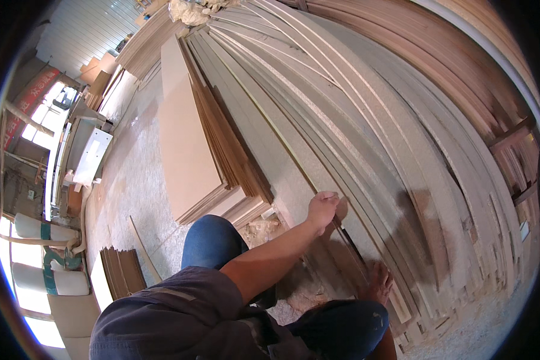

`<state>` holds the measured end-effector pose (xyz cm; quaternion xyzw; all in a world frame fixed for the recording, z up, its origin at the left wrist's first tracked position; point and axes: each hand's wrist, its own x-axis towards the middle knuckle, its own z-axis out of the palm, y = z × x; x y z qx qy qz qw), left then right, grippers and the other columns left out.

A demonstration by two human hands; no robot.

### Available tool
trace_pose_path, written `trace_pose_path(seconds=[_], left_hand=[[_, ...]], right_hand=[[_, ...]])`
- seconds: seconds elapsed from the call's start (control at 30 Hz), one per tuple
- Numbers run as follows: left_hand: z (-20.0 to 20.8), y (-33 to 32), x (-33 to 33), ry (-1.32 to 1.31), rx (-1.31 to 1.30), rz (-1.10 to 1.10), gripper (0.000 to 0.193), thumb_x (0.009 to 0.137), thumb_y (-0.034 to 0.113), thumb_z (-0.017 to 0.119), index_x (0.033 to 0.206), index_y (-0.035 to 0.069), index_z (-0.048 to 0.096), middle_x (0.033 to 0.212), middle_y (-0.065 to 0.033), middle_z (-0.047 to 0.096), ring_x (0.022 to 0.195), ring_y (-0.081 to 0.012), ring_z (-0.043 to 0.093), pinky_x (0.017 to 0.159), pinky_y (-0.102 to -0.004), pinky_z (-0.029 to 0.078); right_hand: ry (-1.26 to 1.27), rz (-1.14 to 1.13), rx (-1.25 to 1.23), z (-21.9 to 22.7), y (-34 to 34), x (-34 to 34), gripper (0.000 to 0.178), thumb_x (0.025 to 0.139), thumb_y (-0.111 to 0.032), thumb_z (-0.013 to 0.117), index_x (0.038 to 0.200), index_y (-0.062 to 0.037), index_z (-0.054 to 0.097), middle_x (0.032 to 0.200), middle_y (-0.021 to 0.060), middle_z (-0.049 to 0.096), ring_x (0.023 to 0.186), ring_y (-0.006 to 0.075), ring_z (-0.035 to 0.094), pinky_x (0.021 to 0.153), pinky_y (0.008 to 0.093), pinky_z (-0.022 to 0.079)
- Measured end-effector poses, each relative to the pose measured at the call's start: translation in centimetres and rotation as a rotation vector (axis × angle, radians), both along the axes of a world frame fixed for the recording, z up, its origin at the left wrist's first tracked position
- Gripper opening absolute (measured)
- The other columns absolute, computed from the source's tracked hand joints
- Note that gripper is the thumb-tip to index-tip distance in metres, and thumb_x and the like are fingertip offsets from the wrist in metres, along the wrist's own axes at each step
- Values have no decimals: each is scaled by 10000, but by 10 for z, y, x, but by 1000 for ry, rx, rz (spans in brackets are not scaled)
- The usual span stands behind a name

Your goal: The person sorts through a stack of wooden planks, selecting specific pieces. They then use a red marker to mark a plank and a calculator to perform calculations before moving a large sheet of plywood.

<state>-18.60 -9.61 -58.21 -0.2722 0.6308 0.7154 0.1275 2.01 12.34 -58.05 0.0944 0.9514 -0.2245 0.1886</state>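
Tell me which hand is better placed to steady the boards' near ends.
Probably the right hand: it sits lower along the long boards, closer to their near ends, and appears to rest on them. The left hand is farther up.

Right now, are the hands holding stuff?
Left hand: closed, fingers curled; can't tell if holding anything.
Right hand: against the long boards; open or closed can't be told.

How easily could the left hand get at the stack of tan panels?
Fairly easily, it seems: the near end of the stack of tan panels lies to the left of the left hand, with apparently only a flat grey board between them.
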Motion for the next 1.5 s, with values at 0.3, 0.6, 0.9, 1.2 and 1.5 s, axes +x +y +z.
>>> trace_pose_path(seconds=[0.3,0.6,0.9,1.2,1.5], left_hand=[[-82,-34,26,124,-110,-2,75,943,91,611,996,39,613,890,-51,654,775,-175,619,703,-310,509],[-26,-36,-2,-120,7,8,278,970,287,649,1095,50,576,961,-76,629,812,-177,616,729,-317,514],[51,-32,-67,-29,341,262,400,1018,354,500,1261,39,535,1182,-104,603,1081,-270,568,981,-421,449],[111,24,-46,26,355,250,454,1022,241,479,1419,20,480,1424,-137,513,1326,-274,452,1138,-405,340],[154,72,-162,162,451,-170,607,1006,354,519,1471,-1,358,1533,-229,346,1374,-356,393,1159,-485,303]], right_hand=[[173,95,106,-32,20,-24,693,887,-326,699,1468,-83,410,1389,177,481,1244,400,476,1042,542,393],[61,162,96,-1,34,-44,747,861,-301,740,1437,19,388,1323,227,508,1202,402,517,1040,502,427],[119,133,84,91,123,96,866,680,-206,873,1392,-23,415,1156,231,552,996,447,575,875,533,500],[362,-1,97,48,152,140,870,661,-139,884,1397,-69,425,1130,219,579,1008,443,567,871,529,486],[605,24,289,91,178,81,845,755,-169,829,1478,-29,414,1374,243,528,1138,475,542,978,517,453]])
